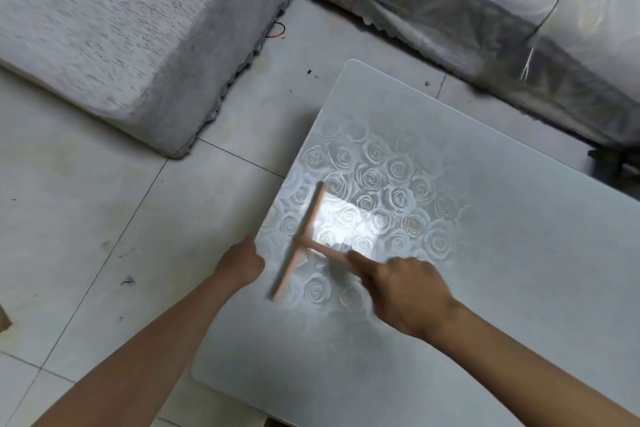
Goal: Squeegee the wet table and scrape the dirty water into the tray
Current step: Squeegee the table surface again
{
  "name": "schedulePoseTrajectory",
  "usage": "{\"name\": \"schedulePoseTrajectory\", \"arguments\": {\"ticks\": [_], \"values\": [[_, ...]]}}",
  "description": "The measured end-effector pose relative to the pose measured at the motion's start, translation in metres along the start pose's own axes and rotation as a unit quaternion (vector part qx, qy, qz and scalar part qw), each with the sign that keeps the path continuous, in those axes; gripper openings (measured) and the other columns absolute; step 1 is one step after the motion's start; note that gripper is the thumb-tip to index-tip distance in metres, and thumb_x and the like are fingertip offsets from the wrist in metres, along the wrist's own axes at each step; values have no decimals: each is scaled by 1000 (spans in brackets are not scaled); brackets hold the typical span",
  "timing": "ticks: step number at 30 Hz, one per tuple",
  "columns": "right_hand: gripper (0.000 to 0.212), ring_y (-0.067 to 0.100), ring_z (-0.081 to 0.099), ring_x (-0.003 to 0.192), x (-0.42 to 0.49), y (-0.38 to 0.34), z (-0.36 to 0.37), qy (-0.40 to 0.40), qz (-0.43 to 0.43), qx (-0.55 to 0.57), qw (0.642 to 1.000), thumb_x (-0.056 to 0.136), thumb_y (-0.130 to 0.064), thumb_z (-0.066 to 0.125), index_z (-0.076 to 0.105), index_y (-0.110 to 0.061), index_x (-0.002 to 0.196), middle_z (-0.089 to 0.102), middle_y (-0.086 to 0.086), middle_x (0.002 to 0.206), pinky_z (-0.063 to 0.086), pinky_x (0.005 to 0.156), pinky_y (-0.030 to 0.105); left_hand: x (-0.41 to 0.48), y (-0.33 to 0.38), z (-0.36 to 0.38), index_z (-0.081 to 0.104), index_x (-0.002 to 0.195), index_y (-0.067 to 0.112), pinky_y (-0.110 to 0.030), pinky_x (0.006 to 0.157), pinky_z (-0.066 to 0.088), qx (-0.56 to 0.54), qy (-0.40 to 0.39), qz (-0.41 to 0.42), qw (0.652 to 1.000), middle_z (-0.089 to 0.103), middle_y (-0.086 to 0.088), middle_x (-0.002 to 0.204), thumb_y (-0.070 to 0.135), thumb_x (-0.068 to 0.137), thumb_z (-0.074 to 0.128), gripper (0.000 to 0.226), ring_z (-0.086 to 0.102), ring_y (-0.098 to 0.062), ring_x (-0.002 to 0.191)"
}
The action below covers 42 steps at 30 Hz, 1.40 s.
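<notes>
1. table (485,253): a pale, glossy top printed with roses, filling the right and lower part of the view. its left edge is where the stroke seems to be heading. water on it is hard to tell apart from shine, so each pass should overlap the one beside it instead of chasing visible puddles.
2. squeegee (308,218): a pinkish t-shaped tool on the top, close to the left edge. its blade runs roughly along that edge and its handle points back toward the middle. the blade looks blurred. it will likely do best with its whole length bearing evenly on the top, leaned slightly, and carried to the edge in one unbroken pull.
3. right hand (405,291): it grips the handle with fingers curled round it, and one finger seems to lie forward along the handle toward the blade. that finger can steady the pressure.
4. left hand (240,262): it sits at the left edge, beside the blade's near half but apart from it. its fingers are hidden past the edge, so i cannot tell whether they are spread or holding something.
5. tray: not in view. it needs to sit under that edge, lined up with the blade, before the water goes over.
</notes>
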State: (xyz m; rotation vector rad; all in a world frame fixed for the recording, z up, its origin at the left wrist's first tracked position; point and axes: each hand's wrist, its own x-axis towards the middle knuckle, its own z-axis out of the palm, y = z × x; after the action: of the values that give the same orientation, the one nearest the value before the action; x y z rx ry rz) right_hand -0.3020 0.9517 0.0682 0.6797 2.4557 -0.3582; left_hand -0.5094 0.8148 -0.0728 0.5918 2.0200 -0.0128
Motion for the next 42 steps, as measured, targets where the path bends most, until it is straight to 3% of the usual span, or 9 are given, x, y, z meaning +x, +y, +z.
{"name": "schedulePoseTrajectory", "arguments": {"ticks": [5,10,15,22,26,29,32,38,42], "values": [[44,25,63,85,-49,55,-10,-22,70,-39,997,98,-39,30,16,-46,139,60,0,82,36,60,32,0,14,-2,25,145,6,-31,97,38,-7,17,18,1000,47,-18,138,5,87,41,59,47,-33,124],[58,31,62,80,-10,25,-38,22,-8,1,1000,94,-33,38,0,-54,134,64,4,83,33,58,33,-3,20,1,25,144,5,-33,102,37,3,28,11,1000,43,-18,142,5,86,43,61,44,-35,128],[43,33,53,73,46,-9,-33,12,-36,-7,999,93,-27,41,36,-39,134,63,10,92,30,60,32,3,22,-12,39,135,5,-37,97,42,56,19,32,998,53,-17,132,9,90,43,45,51,-33,120],[44,24,64,88,-43,82,-12,-20,92,-1,996,98,-43,27,12,-51,139,65,-2,93,47,67,33,2,38,-17,23,146,8,-37,100,39,129,70,88,985,26,-6,151,3,89,38,59,33,-25,133],[63,25,64,71,-47,71,-26,18,40,0,999,94,-38,42,-4,-59,132,60,2,70,36,55,34,0,45,-10,25,145,7,-37,99,41,147,102,108,978,24,-4,151,3,88,38,58,28,-22,135],[53,34,61,79,9,37,-45,32,-25,49,998,95,-32,39,13,-52,137,63,8,83,32,59,33,3,48,-10,19,150,12,-36,99,41,129,106,98,981,29,-4,151,9,92,40,62,33,-23,134],[44,35,60,87,55,18,-46,20,-43,1,999,94,-27,43,35,-39,136,60,10,95,30,62,32,8,52,-20,23,149,16,-38,95,41,110,120,76,984,43,-7,143,24,94,46,60,46,-28,126],[46,26,62,90,-4,96,-19,-17,51,31,998,99,-42,25,8,-56,140,63,-2,98,43,65,33,17,60,-33,27,146,13,-37,92,43,147,104,70,981,46,-8,136,10,91,37,55,50,-29,119],[53,24,63,82,-23,104,-35,-5,55,3,998,98,-40,29,-4,-55,136,64,0,89,36,58,32,20,66,-37,27,144,11,-38,85,44,161,91,69,980,43,-8,131,10,91,38,54,50,-28,115]]}}
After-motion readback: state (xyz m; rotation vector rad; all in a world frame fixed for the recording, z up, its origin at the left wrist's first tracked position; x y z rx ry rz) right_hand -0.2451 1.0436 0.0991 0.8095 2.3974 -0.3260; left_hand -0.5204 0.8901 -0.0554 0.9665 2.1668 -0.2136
